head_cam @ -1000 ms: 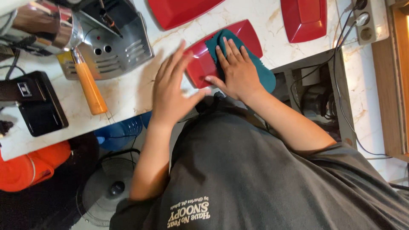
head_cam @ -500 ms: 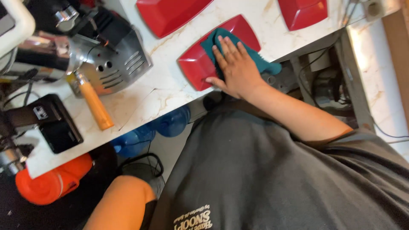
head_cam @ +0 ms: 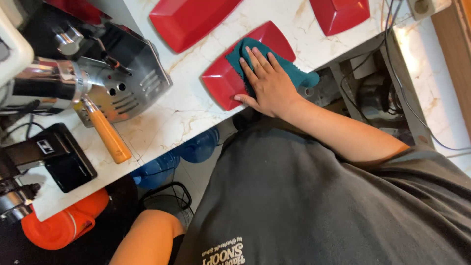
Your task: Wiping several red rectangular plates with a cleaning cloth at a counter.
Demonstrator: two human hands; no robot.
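Note:
My right hand (head_cam: 267, 83) lies flat, fingers spread, on a teal cloth (head_cam: 300, 76), pressing it onto a red rectangular plate (head_cam: 221, 86) at the front edge of the white marble counter (head_cam: 186, 110). The cloth hangs a little over the plate's right end. Of my left arm only the bent elbow (head_cam: 144, 235) shows at the bottom left; its hand is out of view. My dark grey shirt fills the lower right.
Two more red plates (head_cam: 191, 19) (head_cam: 338, 12) lie further back. At the left stand a steel coffee machine (head_cam: 125, 73) with an orange-handled portafilter (head_cam: 105, 132) and a black device (head_cam: 59, 157). Below the counter are blue water bottles (head_cam: 196, 147), an orange container (head_cam: 64, 225) and cables (head_cam: 392, 73).
My left hand, flat on the counter one second ago, has dropped away and left the view. The right hand stays on the cloth and has slid slightly along the plate.

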